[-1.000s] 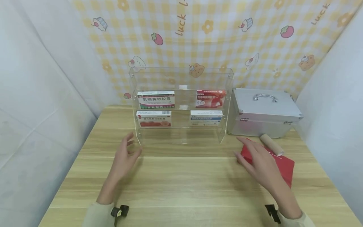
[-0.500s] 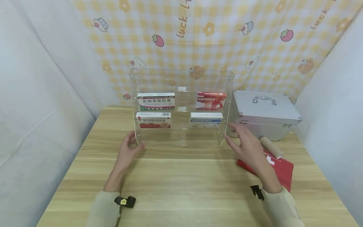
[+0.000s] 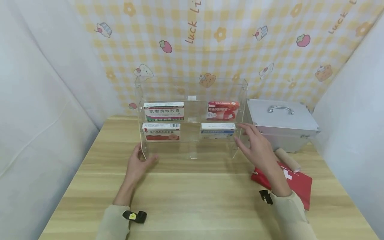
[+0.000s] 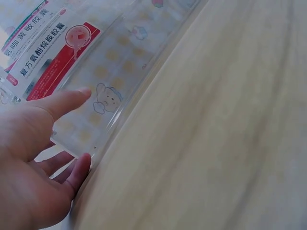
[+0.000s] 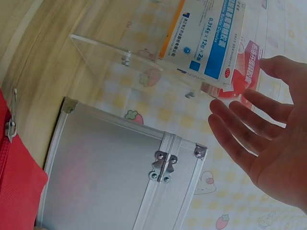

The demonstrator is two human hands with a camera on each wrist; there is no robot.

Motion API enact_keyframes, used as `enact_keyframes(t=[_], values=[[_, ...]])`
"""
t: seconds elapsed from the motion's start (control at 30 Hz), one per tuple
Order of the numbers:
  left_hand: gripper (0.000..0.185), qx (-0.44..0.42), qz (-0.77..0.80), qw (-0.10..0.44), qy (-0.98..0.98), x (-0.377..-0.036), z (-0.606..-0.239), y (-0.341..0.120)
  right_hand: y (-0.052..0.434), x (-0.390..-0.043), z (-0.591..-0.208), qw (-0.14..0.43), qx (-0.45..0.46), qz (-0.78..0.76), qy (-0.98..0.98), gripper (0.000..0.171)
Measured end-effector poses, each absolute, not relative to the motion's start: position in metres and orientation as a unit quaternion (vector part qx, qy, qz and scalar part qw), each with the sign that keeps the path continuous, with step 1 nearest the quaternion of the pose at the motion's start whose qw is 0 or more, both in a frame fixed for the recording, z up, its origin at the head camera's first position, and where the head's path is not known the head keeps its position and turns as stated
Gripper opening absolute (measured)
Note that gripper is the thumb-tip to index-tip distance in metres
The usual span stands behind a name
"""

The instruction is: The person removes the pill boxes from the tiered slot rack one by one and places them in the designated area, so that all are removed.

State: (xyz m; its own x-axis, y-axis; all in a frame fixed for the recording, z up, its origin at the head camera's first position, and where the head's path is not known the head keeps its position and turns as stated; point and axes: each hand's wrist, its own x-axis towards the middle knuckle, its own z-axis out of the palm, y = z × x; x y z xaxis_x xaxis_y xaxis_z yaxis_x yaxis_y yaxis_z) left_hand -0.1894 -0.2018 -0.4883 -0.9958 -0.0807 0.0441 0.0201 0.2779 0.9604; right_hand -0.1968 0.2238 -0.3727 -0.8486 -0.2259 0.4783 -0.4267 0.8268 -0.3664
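A clear acrylic display rack [image 3: 192,150] stands on the wooden table, its shelves bearing several medicine boxes. Two are in the upper row: a green-and-white box [image 3: 164,113] and a red box [image 3: 222,112]. Below them sit a red-and-white box [image 3: 162,134] and a blue-and-white box [image 3: 217,132]. My left hand [image 3: 138,166] is at the rack's lower left corner, thumb extended in front and fingers beyond the side panel; contact looks light. Beside the right side panel, my right hand [image 3: 256,146] has its fingers spread and loosely bent, holding nothing; whether the fingertips touch the panel is unclear.
Right of the rack is a silver metal case [image 3: 280,130] with a top handle. A cardboard tube [image 3: 287,160] lies against a red first aid pouch [image 3: 300,186], partly behind my right forearm. A yellow checked cloth [image 3: 192,53] hangs behind.
My right hand has moved left from above the red pouch to the rack's right side. My left hand has come in slightly to the left corner. The rack appears unmoved.
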Motion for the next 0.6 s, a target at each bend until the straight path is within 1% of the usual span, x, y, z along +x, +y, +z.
enact_keyframes(t=[0.13, 0.2, 0.43, 0.6], values=[[0.092, 0.018, -0.586, 0.050, -0.808, -0.190, -0.491, -0.201, 0.221, -0.198, -0.372, 0.221, 0.178, 0.221, -0.933, 0.052], [0.091, 0.016, -0.582, 0.053, -0.811, -0.190, -0.491, -0.202, 0.220, -0.200, -0.370, 0.223, 0.182, 0.199, -0.937, 0.053], [0.087, 0.016, -0.575, 0.060, -0.816, -0.191, -0.492, -0.203, 0.213, -0.211, -0.366, 0.215, 0.208, 0.092, -0.950, 0.063], [0.087, 0.016, -0.575, 0.061, -0.816, -0.191, -0.495, -0.202, 0.211, -0.216, -0.367, 0.233, 0.214, 0.070, -0.946, 0.065]])
